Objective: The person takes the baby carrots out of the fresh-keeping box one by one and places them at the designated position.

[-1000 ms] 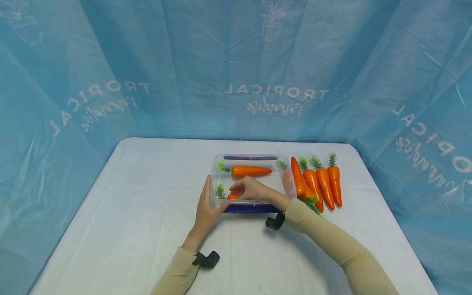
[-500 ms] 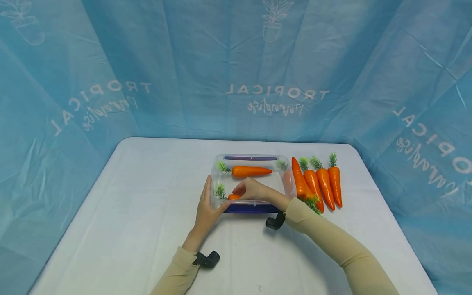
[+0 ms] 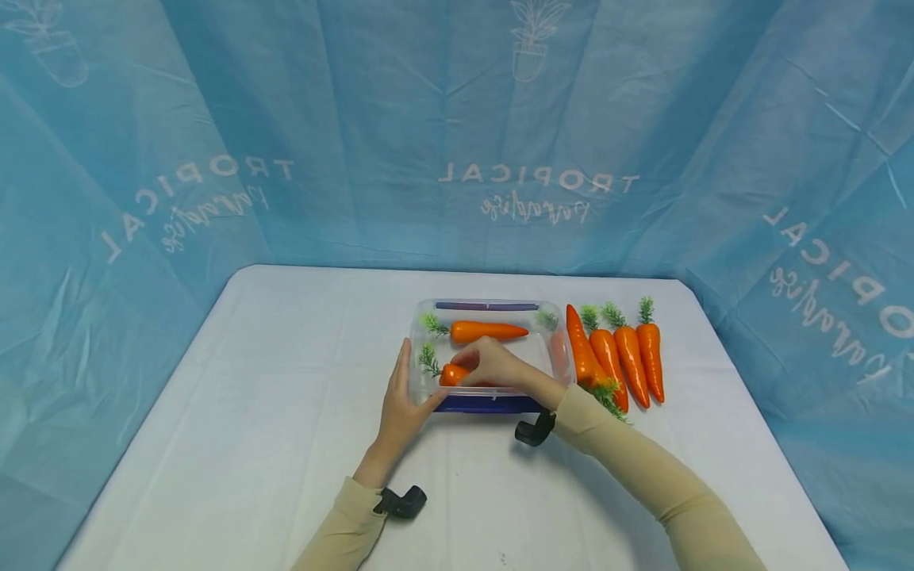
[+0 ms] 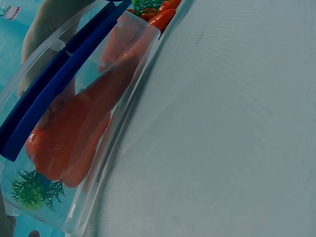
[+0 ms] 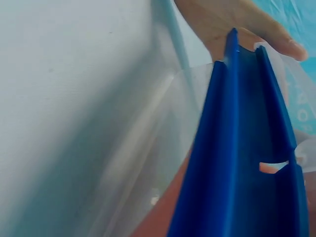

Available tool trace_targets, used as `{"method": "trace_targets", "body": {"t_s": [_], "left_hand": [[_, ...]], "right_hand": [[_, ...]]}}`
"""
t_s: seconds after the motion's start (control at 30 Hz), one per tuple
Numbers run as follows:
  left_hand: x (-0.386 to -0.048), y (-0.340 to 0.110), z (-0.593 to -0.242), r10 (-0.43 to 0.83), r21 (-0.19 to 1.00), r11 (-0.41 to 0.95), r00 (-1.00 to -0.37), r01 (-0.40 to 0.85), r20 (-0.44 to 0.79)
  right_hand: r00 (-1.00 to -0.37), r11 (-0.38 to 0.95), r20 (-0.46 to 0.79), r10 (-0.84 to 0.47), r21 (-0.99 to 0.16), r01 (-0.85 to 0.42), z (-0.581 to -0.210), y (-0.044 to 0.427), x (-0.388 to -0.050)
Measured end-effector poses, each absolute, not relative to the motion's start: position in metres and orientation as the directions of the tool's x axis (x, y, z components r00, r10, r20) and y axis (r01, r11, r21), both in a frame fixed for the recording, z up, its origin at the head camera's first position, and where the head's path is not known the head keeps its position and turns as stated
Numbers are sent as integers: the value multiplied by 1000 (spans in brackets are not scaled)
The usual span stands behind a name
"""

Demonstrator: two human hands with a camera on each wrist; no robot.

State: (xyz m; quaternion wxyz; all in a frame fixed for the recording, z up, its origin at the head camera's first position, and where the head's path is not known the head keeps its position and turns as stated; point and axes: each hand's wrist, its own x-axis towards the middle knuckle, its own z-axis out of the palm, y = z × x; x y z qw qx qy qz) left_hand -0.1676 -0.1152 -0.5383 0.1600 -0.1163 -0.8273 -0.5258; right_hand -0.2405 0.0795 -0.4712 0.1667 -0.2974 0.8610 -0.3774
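A clear plastic box point(image 3: 421, 394) with blue latches point(image 3: 489, 404) stands on the table. My left hand point(image 3: 400, 408) touches its left wall with straight fingers, the thumb by the front rim. Inside, near the front wall, lies an orange carrot point(image 3: 451, 375) with a green top. My right hand point(image 3: 493, 366) reaches over the front rim and pinches this carrot, partly covering it. Through the wall, the left wrist view shows the same carrot point(image 4: 64, 133), thick end near its leafy top. A second carrot point(image 3: 489, 331) lies along the back of the box, tip to the right.
Several carrots point(image 3: 628, 357) lie side by side on the white table point(image 3: 300, 357), close to the box's right wall. A pale orange shape point(image 3: 558, 353) shows at that wall; cannot tell whether it is a reflection. A blue printed curtain point(image 3: 371, 182) hangs behind.
The carrot in my right hand has risen slightly and shifted back from the front wall, so more of its thick end shows. My left hand and the box stay put.
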Motion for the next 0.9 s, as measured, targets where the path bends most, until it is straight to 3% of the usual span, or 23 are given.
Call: {"method": "trace_targets", "body": {"t_s": [0.47,0.9], "left_hand": [[-168,-116,-538,28,837,421,-927,351,375],[-168,-115,-537,21,824,438,-920,360,391]], "right_hand": [[-867,525,-18,-498,-802,-286,-464,81,-241],[-914,466,35,-405,-852,-239,-440,93,-251]]}}
